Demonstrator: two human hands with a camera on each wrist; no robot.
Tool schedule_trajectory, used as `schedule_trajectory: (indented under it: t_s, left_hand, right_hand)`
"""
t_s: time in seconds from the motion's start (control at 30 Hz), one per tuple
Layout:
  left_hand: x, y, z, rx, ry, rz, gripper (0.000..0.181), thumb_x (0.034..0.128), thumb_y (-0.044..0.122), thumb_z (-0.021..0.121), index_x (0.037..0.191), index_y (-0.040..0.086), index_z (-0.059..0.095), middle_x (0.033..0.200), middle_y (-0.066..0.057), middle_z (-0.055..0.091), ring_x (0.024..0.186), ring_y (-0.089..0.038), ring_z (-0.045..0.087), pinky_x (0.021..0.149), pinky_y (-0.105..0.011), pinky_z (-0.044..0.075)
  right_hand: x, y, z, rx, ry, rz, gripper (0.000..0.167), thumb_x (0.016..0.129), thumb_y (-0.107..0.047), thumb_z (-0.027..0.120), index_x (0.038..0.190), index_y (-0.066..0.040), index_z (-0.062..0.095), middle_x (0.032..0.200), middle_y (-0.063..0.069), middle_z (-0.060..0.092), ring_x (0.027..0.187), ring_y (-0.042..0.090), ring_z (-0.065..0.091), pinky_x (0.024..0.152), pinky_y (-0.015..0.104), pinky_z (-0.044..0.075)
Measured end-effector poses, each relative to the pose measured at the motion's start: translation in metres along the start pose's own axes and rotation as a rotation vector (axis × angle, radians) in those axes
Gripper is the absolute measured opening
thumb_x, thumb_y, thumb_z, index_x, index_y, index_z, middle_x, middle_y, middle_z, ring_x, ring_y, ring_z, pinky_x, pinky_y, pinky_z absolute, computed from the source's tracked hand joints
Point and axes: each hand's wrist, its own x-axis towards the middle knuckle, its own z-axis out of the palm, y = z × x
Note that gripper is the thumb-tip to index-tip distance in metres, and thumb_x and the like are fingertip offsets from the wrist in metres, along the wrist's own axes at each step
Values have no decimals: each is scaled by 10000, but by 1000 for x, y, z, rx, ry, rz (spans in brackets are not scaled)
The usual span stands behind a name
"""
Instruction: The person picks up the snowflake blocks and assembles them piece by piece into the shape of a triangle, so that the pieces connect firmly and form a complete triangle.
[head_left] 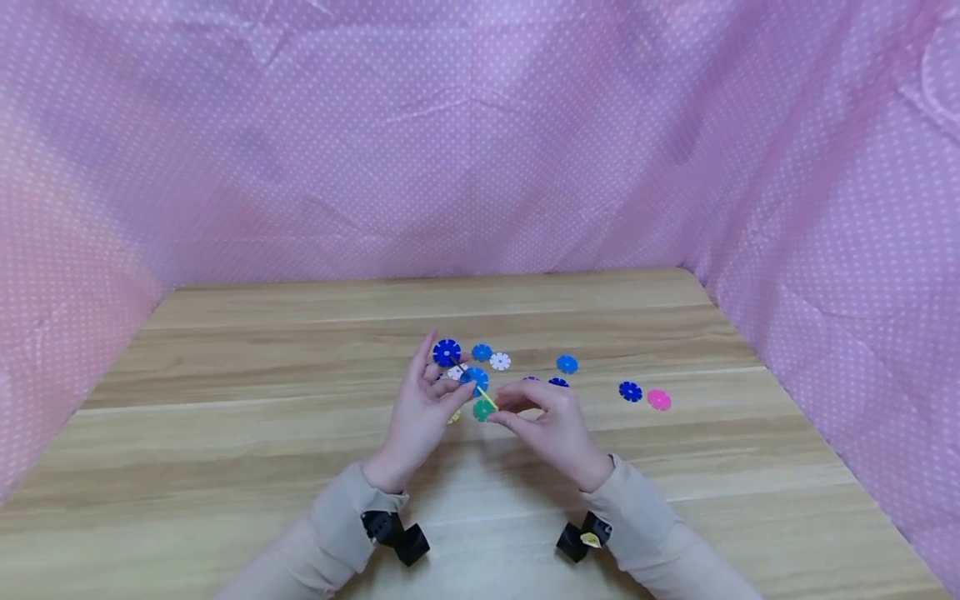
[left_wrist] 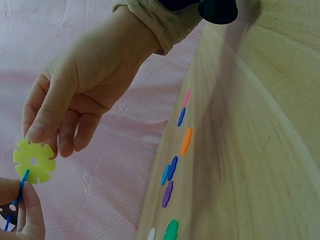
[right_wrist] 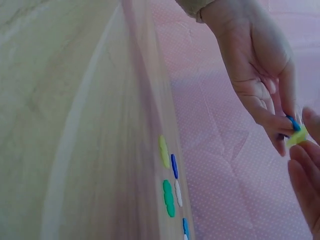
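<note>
Over the table, my left hand (head_left: 423, 408) pinches a small chain of slotted plastic discs. A dark blue disc (head_left: 447, 352), a dark brownish disc (left_wrist: 8, 211) and a lighter blue disc (left_wrist: 21, 191) appear in it, partly covered by fingers. My right hand (head_left: 551, 421) pinches a yellow slotted disc (left_wrist: 34, 161) between thumb and fingers. Yellow and blue meet edge to edge at a slot; how deeply they sit together I cannot tell. In the right wrist view, the yellow disc (right_wrist: 298, 136) is blurred between both hands.
Loose discs lie on the wooden table (head_left: 262, 375): green (head_left: 483, 410), white (head_left: 500, 361), light blue (head_left: 567, 364), dark blue (head_left: 631, 392) and pink (head_left: 659, 400) among them. An orange disc (left_wrist: 186, 141) shows in the left wrist view. Pink dotted cloth (head_left: 465, 167) surrounds the table.
</note>
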Motion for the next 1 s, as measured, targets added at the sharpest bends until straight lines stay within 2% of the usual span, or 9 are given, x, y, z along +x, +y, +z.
schedule_trajectory:
  t_s: [0.1,0.2,0.37,0.53,0.73,1.0]
  left_hand:
    - [0,-1,-5,-10,14,16,807,854,-74,625,1497,163,198,1299,-139,557,886,-117,630,802,-202,549]
    - [-1,-2,-10,-18,29,9,758,851,-86,618,1466,162,249,1290,-143,554,901,-126,635,808,-210,551]
    - [-1,-1,-18,-8,59,-20,708,853,-82,617,1412,157,256,1261,-149,548,901,-121,630,808,-196,543]
    - [-1,-1,-25,1,77,-28,719,848,-70,631,1407,160,243,1212,-148,546,879,-126,623,794,-194,544]
    - [0,0,-30,-45,86,-8,753,850,-84,622,1442,163,229,1191,-134,540,883,-132,615,815,-191,538]
    - [3,-1,-40,-63,140,6,746,839,-102,625,1434,131,239,1121,-64,544,845,-127,613,802,-174,532]
  right_hand:
    - [1,2,-2,-2,-32,67,271,739,-37,784,993,-22,691,880,123,716,750,150,685,694,270,585]
    - [5,4,-4,-12,-87,192,308,756,-70,781,1045,-42,680,930,137,710,780,142,678,724,265,578]
    - [12,13,-3,-11,-180,387,330,798,-126,757,1100,-32,660,1039,155,689,852,173,674,764,286,570]
    - [18,24,2,-16,-268,510,374,804,-116,750,1143,-11,632,1112,147,664,946,228,651,838,360,555]
    - [24,35,10,-99,-351,574,408,789,-135,766,1166,-63,628,1149,78,651,1043,238,610,917,406,515]
    - [33,40,17,-182,-468,554,415,728,-156,813,1106,-99,651,1064,28,639,989,191,580,897,378,497]
